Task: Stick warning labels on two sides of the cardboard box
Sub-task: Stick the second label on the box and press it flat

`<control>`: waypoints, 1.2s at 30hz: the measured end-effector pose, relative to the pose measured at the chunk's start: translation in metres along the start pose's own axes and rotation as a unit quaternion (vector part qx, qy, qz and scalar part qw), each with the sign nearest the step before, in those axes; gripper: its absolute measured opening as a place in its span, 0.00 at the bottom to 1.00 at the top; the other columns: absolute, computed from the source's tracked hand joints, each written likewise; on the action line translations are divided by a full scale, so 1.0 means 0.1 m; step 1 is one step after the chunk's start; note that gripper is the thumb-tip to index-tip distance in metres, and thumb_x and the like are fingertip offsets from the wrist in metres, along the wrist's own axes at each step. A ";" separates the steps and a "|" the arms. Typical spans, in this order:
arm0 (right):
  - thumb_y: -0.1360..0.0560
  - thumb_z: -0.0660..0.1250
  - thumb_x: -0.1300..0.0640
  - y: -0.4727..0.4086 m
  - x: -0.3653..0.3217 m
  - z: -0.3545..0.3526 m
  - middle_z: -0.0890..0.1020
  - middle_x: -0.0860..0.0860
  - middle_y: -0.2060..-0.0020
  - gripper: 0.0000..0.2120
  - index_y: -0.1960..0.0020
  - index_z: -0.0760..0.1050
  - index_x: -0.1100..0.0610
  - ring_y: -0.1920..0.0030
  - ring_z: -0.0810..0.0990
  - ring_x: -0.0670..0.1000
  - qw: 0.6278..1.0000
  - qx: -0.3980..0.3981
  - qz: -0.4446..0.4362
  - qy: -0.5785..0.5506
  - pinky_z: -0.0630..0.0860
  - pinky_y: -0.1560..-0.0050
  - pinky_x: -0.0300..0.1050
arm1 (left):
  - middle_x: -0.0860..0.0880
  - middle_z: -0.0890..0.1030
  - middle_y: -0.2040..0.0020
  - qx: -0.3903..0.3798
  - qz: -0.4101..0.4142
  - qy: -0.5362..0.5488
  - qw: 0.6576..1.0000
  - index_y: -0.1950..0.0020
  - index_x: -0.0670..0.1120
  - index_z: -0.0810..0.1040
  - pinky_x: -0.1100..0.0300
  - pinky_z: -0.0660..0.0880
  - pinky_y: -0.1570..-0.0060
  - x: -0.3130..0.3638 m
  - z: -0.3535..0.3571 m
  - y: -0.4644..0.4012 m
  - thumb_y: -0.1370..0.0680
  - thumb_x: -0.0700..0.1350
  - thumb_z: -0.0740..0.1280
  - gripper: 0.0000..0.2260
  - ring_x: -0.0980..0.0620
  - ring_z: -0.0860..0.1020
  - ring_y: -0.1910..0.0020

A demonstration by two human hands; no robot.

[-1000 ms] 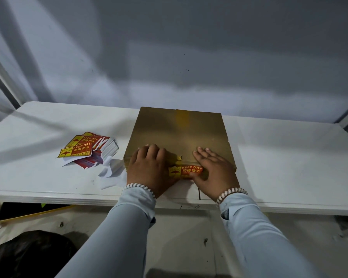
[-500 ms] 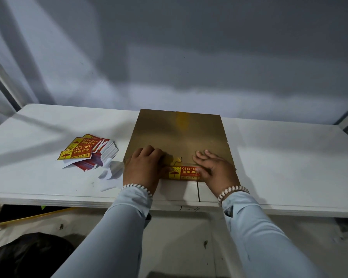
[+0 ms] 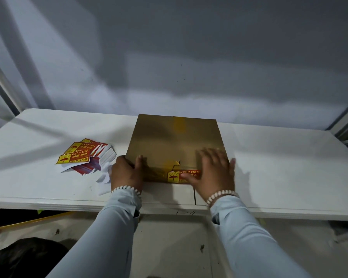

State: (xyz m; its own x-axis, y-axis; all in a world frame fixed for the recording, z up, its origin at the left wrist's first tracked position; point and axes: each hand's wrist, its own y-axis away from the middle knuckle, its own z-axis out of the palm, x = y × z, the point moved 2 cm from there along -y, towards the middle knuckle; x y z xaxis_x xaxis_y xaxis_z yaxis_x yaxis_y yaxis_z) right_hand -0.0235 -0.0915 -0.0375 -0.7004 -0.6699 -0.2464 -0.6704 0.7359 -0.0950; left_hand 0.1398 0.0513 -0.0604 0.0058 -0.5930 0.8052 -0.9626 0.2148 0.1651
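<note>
A brown cardboard box (image 3: 175, 141) lies on the white table (image 3: 279, 167), taped along its middle. A red and yellow "KEEP DRY" label (image 3: 180, 175) sits on the box's near side, close to the front edge. My left hand (image 3: 127, 173) grips the box's near left corner, thumb on top. My right hand (image 3: 215, 171) lies flat with fingers spread over the near right part of the box, its thumb covering the label's right end.
A loose pile of the same warning labels (image 3: 82, 153) lies on the table left of the box, with white backing paper scraps (image 3: 105, 177) beside my left hand. A grey wall stands behind the table. A dark bag (image 3: 22, 257) lies on the floor below left.
Both hands have slid apart from the label: the left went to the box's left corner, the right moved right and up onto the top. The label is now mostly uncovered.
</note>
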 end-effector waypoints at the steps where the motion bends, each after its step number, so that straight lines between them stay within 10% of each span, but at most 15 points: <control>1: 0.34 0.61 0.27 -0.03 -0.12 0.04 0.58 0.48 0.24 0.42 0.27 0.56 0.46 0.23 0.50 0.54 0.999 -0.033 -0.006 0.008 0.43 0.25 0.62 | 0.39 0.79 0.48 0.000 -0.006 0.007 1.000 0.44 0.41 0.74 0.47 0.74 0.44 0.01 0.02 0.01 0.24 0.58 0.63 0.21 0.37 0.76 0.45; 18: 0.27 0.66 0.41 -0.13 0.10 0.11 0.69 0.44 0.29 0.28 0.30 0.69 0.48 0.26 0.62 0.45 0.992 -0.035 -0.099 -0.075 0.54 0.28 0.38 | 0.37 0.77 0.41 -0.022 0.011 -0.024 0.999 0.39 0.38 0.70 0.47 0.71 0.45 0.09 0.01 0.01 0.22 0.55 0.62 0.21 0.37 0.76 0.43; 30: 0.27 0.69 0.51 -0.17 0.18 0.14 0.79 0.46 0.37 0.16 0.39 0.79 0.51 0.31 0.71 0.46 0.985 0.002 -0.082 -0.150 0.63 0.28 0.43 | 0.36 0.78 0.43 -0.012 0.010 -0.020 1.000 0.41 0.38 0.70 0.49 0.71 0.50 0.10 0.02 0.02 0.22 0.55 0.62 0.21 0.36 0.76 0.45; 36: 0.26 0.64 0.56 0.01 0.53 0.04 0.78 0.59 0.40 0.14 0.42 0.76 0.58 0.38 0.72 0.62 0.921 0.221 0.224 -0.230 0.64 0.37 0.47 | 0.37 0.76 0.39 -0.027 -0.028 0.023 0.999 0.37 0.38 0.69 0.50 0.70 0.46 0.16 0.00 0.07 0.22 0.53 0.64 0.22 0.37 0.75 0.40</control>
State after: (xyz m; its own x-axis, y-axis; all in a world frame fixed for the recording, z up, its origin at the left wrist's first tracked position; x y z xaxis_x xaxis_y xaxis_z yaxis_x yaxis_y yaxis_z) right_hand -0.0604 -0.1255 -0.0543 -0.6364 -0.2512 -0.7293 -0.1021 0.9646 -0.2432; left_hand 0.1336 0.0428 -0.0464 0.0726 -0.5684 0.8195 -0.9442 0.2255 0.2400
